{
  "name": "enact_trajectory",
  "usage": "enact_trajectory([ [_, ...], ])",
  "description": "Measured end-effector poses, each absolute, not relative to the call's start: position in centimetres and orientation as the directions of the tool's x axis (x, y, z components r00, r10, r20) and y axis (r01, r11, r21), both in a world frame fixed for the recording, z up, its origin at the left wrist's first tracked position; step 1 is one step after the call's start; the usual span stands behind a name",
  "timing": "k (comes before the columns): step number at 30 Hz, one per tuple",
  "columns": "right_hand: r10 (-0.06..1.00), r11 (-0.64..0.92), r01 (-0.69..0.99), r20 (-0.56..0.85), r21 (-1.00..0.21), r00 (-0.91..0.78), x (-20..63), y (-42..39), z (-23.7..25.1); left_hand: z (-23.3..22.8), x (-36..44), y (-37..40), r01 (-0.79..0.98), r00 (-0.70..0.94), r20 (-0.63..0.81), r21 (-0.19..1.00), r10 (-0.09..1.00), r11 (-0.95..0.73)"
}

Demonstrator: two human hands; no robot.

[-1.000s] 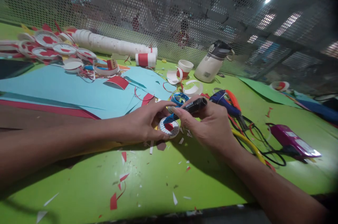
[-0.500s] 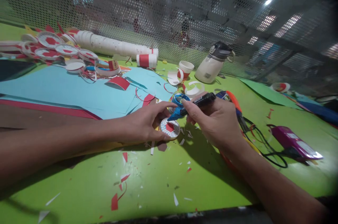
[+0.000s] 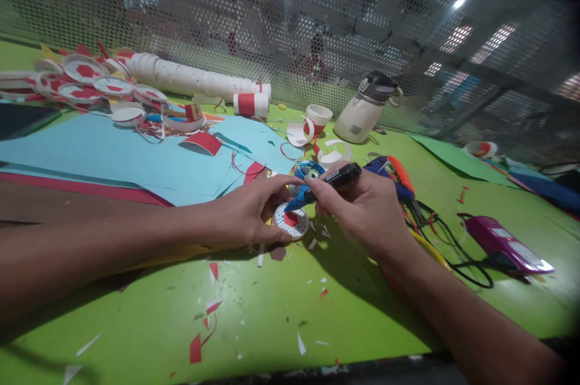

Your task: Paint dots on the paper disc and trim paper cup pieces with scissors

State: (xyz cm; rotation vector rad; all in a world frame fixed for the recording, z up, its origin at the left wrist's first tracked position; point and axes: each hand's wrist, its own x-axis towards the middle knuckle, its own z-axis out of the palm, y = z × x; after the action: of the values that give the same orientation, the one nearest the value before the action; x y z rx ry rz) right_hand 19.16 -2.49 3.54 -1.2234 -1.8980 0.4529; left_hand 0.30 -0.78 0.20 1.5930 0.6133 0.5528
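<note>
Between the thumb and fingers of my left hand [image 3: 256, 210] is a small round white paper disc [image 3: 299, 226], held by its edges just above the table. It has a red shape in its middle and blue dots around it. My right hand [image 3: 362, 210] grips a black marker [image 3: 342, 177] slantwise; its blue tip end meets or hovers just over the disc's upper left part. Whether the tip touches cannot be made out. Right behind the fingers is a blue tape-like ring [image 3: 309, 167].
Blue paper sheets [image 3: 113, 152] lie at left, decorated paper discs [image 3: 81, 92] piled behind. Farther back are stacked white cups [image 3: 190, 78], a red-banded cup [image 3: 251, 104] and a bottle [image 3: 362, 110]. An orange-blue tool [image 3: 399, 176] and a purple device [image 3: 507, 246] lie right. Paper scraps [image 3: 196, 347] litter the front.
My right hand and the marker have shifted slightly left, and the marker's tip is now a little lower and farther left over the disc. My left hand keeps its hold.
</note>
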Motion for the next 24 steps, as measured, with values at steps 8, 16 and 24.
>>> enact_trajectory([
  [8,0.844,0.505,0.549,0.513,-0.666,-0.154,18.8,-2.4,2.8,-0.4,0.3,-0.6,0.080,0.739,0.025,0.989,0.673,-0.125],
  [16,0.887,0.437,0.458,0.454,-0.774,-0.079,18.8,-1.9,2.5,-0.1,0.4,-0.7,0.059,0.738,0.031,0.992,0.674,-0.110],
  [24,0.840,0.429,0.525,0.538,-0.735,0.068,19.0,-2.5,3.4,-0.5,0.3,-0.6,0.026,0.740,0.042,0.996,0.672,-0.090],
])
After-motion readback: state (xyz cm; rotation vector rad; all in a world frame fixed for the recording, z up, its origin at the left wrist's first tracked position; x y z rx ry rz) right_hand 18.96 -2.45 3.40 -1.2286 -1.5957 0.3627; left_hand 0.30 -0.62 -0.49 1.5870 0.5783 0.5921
